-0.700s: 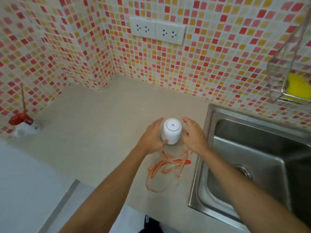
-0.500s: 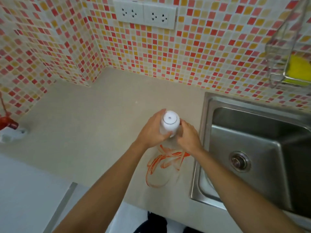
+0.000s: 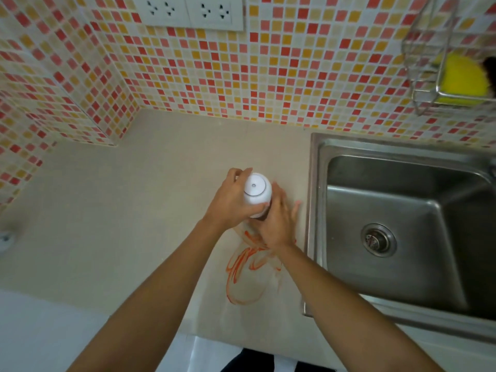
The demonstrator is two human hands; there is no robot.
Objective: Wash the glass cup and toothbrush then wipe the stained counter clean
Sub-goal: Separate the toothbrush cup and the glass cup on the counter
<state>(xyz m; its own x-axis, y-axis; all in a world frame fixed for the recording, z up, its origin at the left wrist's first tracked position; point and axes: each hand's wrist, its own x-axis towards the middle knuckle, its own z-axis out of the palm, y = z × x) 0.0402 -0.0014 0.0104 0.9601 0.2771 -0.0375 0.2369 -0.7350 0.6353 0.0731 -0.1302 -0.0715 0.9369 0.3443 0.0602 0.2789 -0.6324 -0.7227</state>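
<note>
A container with a white domed cap [image 3: 255, 187] stands on the beige counter [image 3: 120, 210], just above an orange-red smeared stain [image 3: 244, 267]. My left hand [image 3: 230, 202] grips the white cap from the left, its fingers curled round it. My right hand [image 3: 276, 226] holds the lower part [image 3: 262, 215], which looks like glass, from the right, and its fingertips spread toward the sink. My hands hide most of the lower part. No toothbrush is visible.
A steel sink [image 3: 316, 210] with a drain [image 3: 377, 240] lies right of the hands. A wire rack [image 3: 418, 89] on the tiled wall holds a yellow sponge [image 3: 461, 79]. Wall sockets [image 3: 188, 9] sit above. A small white object [image 3: 5, 238] is at the left edge.
Both hands have closed in on the container: the left now wraps the white cap and the right has slid onto the lower part. The view has tilted down and shifted right.
</note>
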